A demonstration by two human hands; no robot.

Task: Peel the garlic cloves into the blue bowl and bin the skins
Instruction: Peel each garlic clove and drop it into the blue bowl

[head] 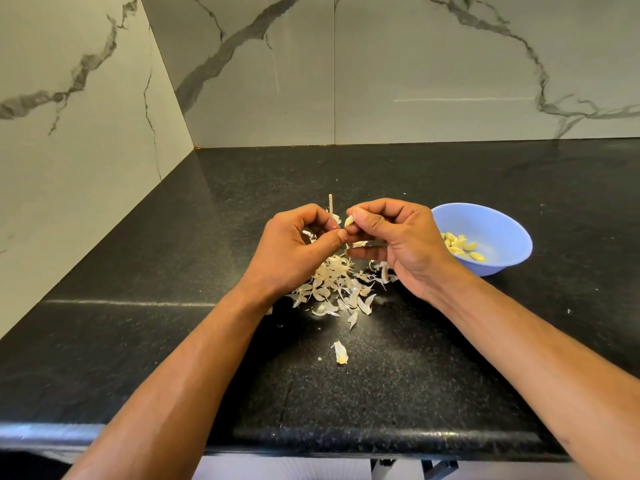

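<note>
Both hands meet above the black counter. My right hand (398, 237) pinches a pale garlic clove (349, 221) between thumb and fingertips, and a thin metal blade (372, 243) sticks out under its fingers. My left hand (298, 247) has its fingers curled and its thumb tip touches the clove's lower end. Below the hands lies a pile of papery garlic skins (339, 285). A blue bowl (498, 223) stands to the right, holding several peeled yellowish cloves (462, 249). A thin garlic stalk (331, 204) stands up just behind my left hand.
One loose skin piece (340, 351) lies nearer me on the black granite counter (138, 265). Marble walls close the back and left sides. The counter's front edge (311, 438) runs below my forearms.
</note>
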